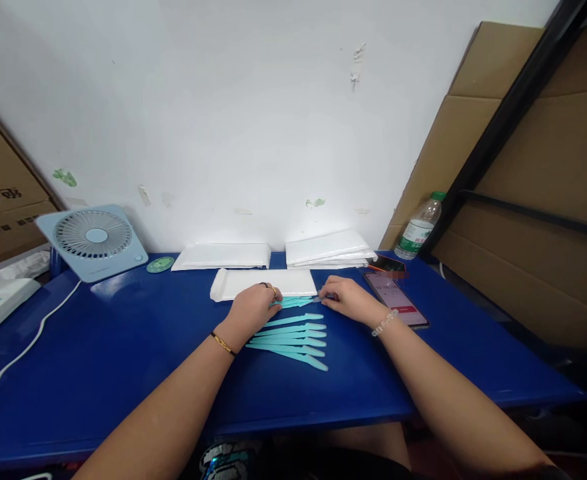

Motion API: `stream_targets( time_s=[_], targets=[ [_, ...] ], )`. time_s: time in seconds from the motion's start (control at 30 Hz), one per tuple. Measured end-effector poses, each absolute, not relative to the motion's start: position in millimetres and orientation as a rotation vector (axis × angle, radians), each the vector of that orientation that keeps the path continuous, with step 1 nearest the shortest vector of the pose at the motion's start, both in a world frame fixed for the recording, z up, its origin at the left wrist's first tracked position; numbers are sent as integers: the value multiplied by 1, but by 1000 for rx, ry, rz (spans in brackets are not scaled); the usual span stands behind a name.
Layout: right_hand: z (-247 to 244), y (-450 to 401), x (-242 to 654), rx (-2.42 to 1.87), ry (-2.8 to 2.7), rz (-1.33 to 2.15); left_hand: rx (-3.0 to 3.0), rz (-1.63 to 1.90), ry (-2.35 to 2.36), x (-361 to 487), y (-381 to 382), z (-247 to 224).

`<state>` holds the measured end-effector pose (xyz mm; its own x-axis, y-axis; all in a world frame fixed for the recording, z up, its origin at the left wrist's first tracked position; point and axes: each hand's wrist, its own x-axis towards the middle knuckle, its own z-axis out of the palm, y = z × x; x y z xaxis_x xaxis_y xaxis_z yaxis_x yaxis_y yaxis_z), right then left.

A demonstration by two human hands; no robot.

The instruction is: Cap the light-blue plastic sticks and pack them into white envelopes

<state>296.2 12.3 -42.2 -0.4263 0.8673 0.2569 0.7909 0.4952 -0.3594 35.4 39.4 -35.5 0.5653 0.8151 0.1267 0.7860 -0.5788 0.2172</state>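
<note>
My left hand [256, 307] is closed around the handle ends of a few turquoise eyebrow razors [298, 302] held just in front of a white padded envelope [253, 283]. My right hand [346, 297] pinches at the tip end of these razors, where a small pale blade cover shows at the fingertips. Below them several more turquoise eyebrow razors [293, 341] lie fanned out on the blue table, tips to the right. Their handle ends converge near my left wrist. How many razors sit in my left hand is hidden by the fingers.
Behind are white envelopes [223, 256] on the left and a stack of white envelopes [326, 250] on the right. A phone [398, 300] lies by my right forearm, with a water bottle [420, 230] farther back. A blue fan [96, 240] and its white cable [28, 347] are left.
</note>
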Motion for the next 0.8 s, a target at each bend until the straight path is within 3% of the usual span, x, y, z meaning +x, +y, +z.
stream_targets(
  time_s=[0.8],
  targets=[
    [-36,5,298,-1404,-2349,393,2414,304,1328,32,40,-36]
  ],
)
